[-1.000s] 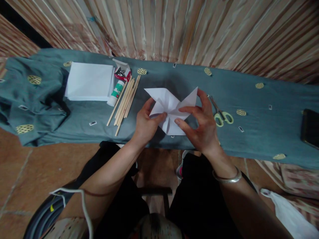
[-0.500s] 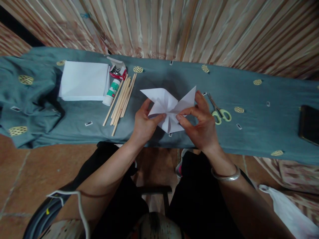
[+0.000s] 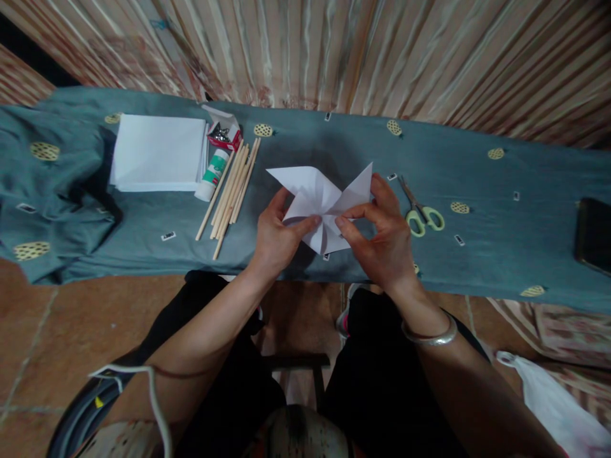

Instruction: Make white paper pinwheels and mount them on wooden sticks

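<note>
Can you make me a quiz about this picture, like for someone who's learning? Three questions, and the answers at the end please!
1. True or false: the left hand and the right hand both touch the folded paper.
2. Which is closest to the right hand?
A) red box
B) scissors
C) paper stack
3. Fill the gap: the wooden sticks lie between the tube and the ____ hand.

Key: 1. True; 2. B; 3. left

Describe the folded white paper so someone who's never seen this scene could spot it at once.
Start with the blue-green pineapple-print cloth running across the view. Near its middle, the left hand and right hand hold the folded white paper between them. Its pointed, pinwheel-like shape sets it apart from the flat, rectangular paper stack on the left.
</note>
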Available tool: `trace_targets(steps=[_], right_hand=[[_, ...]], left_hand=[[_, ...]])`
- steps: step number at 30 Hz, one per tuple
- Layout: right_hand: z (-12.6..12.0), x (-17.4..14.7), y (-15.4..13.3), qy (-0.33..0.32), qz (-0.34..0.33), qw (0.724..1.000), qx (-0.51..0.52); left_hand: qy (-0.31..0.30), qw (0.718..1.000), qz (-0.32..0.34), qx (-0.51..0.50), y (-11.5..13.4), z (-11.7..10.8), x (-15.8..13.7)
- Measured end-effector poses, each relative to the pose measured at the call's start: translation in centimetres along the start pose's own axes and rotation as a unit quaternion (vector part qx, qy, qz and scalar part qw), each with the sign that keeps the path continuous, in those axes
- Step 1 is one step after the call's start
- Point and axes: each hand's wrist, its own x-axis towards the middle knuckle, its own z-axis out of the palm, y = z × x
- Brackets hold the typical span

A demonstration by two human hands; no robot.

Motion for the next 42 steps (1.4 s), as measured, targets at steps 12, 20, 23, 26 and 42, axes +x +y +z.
trace_targets(steps=[12, 20, 23, 26, 42], right_hand=[[-1.5, 0.4, -1.3, 0.021, 0.022, 0.999, 0.044], [1.3, -0.1, -0.8, -0.074, 0.202, 0.927, 0.307], [1.8, 0.0, -1.3, -0.025, 0.259, 0.915, 0.309], [1.9, 0.2, -1.5, 0.001, 0.287, 0.916, 0.281], [1.9, 0.3, -1.2, 0.013, 0.236, 0.952, 0.193]], left_hand=[[0.025, 0.999, -0.024, -0.034, -0.1, -0.2, 0.5], [0.007, 0.997, -0.059, -0.058, -0.2, 0.4, 0.1], [0.007, 0.997, -0.057, -0.057, -0.4, 0.6, 0.0], [0.002, 0.997, -0.049, -0.054, -0.5, 0.7, -0.1], [-0.012, 1.0, -0.004, 0.0, -0.5, 0.7, -0.2]])
